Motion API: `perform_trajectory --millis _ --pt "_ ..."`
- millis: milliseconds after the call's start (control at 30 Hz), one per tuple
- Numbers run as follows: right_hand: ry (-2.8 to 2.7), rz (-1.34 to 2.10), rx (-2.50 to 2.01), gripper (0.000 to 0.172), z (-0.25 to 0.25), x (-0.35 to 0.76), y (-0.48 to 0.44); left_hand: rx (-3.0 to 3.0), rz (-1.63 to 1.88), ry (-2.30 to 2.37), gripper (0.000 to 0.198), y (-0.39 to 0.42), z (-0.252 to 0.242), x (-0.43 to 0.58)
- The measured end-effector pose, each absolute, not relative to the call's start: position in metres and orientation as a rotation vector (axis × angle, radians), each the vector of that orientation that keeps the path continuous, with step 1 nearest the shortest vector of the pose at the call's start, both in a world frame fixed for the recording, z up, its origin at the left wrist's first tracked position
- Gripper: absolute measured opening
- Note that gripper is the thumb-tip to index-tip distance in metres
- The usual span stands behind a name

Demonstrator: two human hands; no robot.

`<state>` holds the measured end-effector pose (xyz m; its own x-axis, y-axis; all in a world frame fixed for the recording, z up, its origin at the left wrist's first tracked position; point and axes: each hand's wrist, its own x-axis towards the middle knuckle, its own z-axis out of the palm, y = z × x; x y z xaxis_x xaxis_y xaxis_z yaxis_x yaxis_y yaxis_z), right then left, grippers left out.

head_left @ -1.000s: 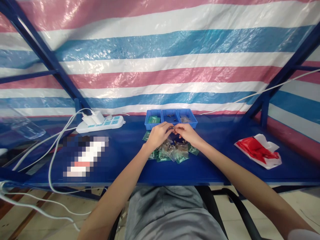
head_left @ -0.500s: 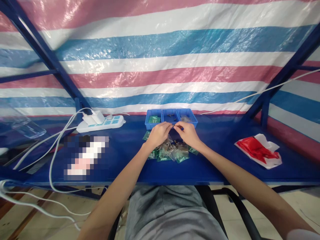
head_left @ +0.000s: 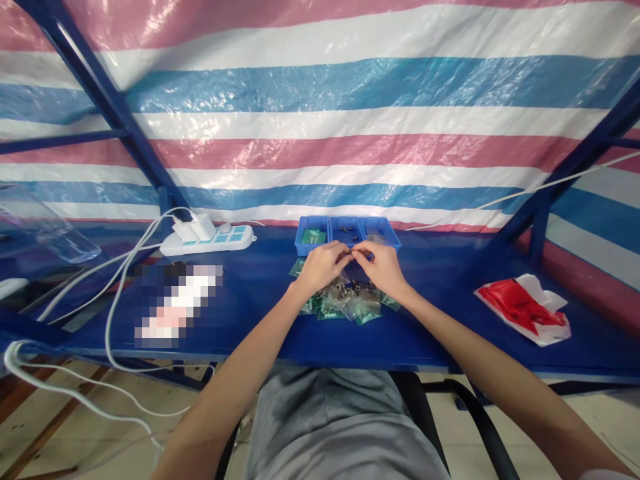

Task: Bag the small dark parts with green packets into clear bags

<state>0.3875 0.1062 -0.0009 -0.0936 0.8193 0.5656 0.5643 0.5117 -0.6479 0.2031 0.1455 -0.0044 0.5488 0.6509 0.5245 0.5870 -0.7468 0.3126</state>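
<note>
My left hand and my right hand meet fingertip to fingertip, both closed in a pinch. Between them is something small and dark that I cannot make out. Just beyond my fingers stands a blue three-compartment bin. Its left compartment holds a green packet, its middle one several small dark metal pieces, its right one clear plastic bags. Below my hands lies a pile of small clear and green bags with loose metal pieces on top.
A white power strip with plugged-in chargers and white cables is on the left of the blue table. A blurred-out item lies before it. At right sits a red and white plastic bag. Striped sheeting hangs behind.
The view has shifted slightly, so the table things sit a little further right. My hands stay pinched together in front of the bin, with only small finger movement.
</note>
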Motion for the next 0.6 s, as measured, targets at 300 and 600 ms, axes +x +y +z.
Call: perform_trajectory --millis 300,600 --pt "-1.396 0.779 -1.145 0.016 0.007 0.392 0.128 2.633 0.965 1.147 0.005 0.142 -0.001 0.203" --pt "-1.11 1.274 -0.994 0.041 0.022 0.412 0.124 2.471 0.986 0.989 0.024 0.111 0.034 0.197"
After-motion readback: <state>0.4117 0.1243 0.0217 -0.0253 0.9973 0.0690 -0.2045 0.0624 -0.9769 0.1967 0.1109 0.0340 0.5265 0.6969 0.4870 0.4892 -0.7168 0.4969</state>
